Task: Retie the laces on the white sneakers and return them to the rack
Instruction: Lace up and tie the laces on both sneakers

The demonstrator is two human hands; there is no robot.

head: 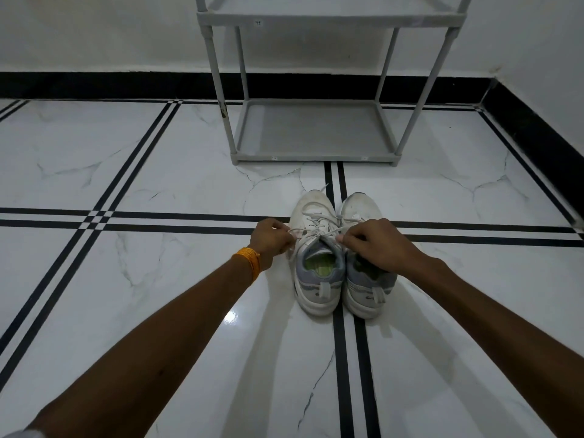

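Note:
Two white sneakers with grey heels stand side by side on the floor, toes pointing away from me. The left sneaker (311, 216) has loose white laces (319, 227) across its tongue. My left hand (271, 240) pinches one lace end at the shoe's left side. My right hand (376, 243) pinches the other lace end and covers part of the right sneaker (360, 210). The lace runs taut between both hands over the left shoe's opening. The grey shoe rack (313, 159) stands beyond the sneakers against the wall.
The rack's bottom shelf (313, 131) lies bare, and an upper shelf (331, 18) sits at the top of view. White marble floor tiles with black stripes surround the shoes. A black skirting band (110, 85) runs along the white walls. An orange band circles my left wrist (249, 260).

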